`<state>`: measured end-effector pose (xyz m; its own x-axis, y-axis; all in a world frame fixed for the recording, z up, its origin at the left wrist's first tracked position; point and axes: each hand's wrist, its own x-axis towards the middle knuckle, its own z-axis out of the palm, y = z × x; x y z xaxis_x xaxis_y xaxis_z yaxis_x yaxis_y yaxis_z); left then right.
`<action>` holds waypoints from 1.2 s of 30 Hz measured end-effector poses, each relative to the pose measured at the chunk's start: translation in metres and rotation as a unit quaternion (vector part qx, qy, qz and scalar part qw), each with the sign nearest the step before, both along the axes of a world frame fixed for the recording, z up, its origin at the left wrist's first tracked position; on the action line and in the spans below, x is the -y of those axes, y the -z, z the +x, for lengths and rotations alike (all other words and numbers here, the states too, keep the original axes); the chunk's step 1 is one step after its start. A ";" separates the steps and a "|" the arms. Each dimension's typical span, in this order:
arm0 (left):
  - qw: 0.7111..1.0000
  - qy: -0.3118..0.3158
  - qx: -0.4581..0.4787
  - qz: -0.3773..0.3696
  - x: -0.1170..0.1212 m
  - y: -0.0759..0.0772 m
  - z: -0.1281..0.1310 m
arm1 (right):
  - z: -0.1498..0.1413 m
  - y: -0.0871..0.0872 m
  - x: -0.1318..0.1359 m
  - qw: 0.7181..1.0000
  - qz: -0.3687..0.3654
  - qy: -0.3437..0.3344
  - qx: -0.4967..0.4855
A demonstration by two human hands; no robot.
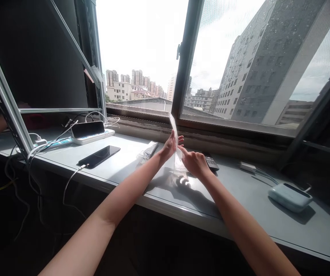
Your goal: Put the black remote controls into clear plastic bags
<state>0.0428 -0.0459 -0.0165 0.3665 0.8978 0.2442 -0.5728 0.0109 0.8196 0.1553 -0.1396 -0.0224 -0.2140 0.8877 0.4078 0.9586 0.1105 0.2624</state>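
A thin clear plastic bag stands upright above the table, seen nearly edge-on. My left hand holds it from the left side, with several fingertips showing beyond its edge. From the right, my right hand grips the bag's lower part; its index finger reaches to the plastic and the other fingers are curled. Below the hands the bag's loose end hangs close to the tabletop. Another crumpled clear plastic package lies left of my left hand. A dark keypad-like device sits behind my right hand, partly hidden by it.
A black phone with a white cable lies on the grey table. Another phone leans on a white power strip by a metal frame. At right are a pale blue box and a white adapter.
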 end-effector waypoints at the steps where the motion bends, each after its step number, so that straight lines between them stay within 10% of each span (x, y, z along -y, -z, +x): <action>1: 1.000 0.002 -0.007 0.008 0.000 0.000 -0.001 | 0.000 0.000 0.000 1.000 0.002 0.005 0.000; 28: 0.997 -0.064 0.042 -0.028 -0.014 -0.001 -0.015 | 0.000 0.003 -0.001 0.999 -0.006 -0.032 -0.020; 36: 0.993 -0.070 0.090 -0.037 -0.017 -0.008 -0.026 | 0.030 0.009 -0.021 0.990 0.093 0.029 -0.102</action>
